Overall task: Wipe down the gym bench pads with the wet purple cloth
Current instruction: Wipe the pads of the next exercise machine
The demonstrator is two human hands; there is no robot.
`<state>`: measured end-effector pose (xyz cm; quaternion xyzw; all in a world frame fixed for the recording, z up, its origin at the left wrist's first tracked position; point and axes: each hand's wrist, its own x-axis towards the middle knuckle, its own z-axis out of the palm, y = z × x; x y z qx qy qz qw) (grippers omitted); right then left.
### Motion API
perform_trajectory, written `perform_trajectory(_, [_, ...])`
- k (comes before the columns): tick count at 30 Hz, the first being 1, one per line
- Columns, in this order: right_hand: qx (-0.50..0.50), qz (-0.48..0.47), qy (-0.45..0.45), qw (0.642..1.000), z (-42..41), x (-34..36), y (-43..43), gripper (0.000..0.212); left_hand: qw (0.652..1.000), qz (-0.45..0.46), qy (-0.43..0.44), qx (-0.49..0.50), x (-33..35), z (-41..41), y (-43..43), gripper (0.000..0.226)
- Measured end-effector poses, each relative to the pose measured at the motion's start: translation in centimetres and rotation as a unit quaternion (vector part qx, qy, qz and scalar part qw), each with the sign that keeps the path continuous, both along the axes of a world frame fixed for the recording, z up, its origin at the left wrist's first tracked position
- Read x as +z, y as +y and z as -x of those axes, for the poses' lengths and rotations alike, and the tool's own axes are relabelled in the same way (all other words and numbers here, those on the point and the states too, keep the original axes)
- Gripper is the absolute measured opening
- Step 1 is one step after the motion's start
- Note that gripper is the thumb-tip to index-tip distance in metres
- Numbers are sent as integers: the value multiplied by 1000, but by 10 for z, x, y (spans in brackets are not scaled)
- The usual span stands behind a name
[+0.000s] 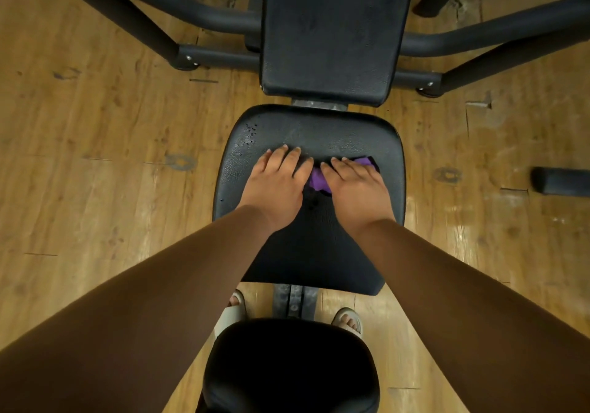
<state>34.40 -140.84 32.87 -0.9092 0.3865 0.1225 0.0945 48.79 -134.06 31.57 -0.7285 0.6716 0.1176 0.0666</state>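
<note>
Black seat pad, frame centre, bears purple cloth, left hand, right hand; water droplets upper left.

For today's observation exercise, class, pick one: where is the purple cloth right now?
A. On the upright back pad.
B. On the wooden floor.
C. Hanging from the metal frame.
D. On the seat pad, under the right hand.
D: the purple cloth lies on the seat pad, its edges showing around the flat right hand pressing it.

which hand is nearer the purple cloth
Right. The right hand lies flat on the purple cloth; the left hand rests on the seat pad just beside it.
</note>
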Motion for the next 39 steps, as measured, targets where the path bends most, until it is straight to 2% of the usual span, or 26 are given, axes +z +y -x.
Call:
perform_trajectory(5, [-6,20,-11,1000,-4,-18,-9,55,999,31,-5,-19,-18,-16,-21,59])
perform_trajectory(13, [16,177,-153,972,5,-52,-21,48,983,169,-2,-75,-50,-27,-48,55])
perform_trajectory(17, [-6,224,-139,965,2,-55,-39,51,981,186,11,-58,-62,-34,-55,54])
perform_trajectory(21, [13,245,-117,962,5,-78,-41,54,977,190,-35,-88,-74,-39,-54,59])
perform_trajectory(27, [23,235,-106,966,9,-98,-30,55,971,205,-49,-114,-79,-39,-50,60])
perform_trajectory(33, [34,296,-177,938,5,-97,-56,52,968,220,-47,-113,-82,-40,-49,61])
perform_trajectory(39, [-13,291,-195,937,26,-108,-30,51,962,235,-59,-126,-86,-40,-49,62])
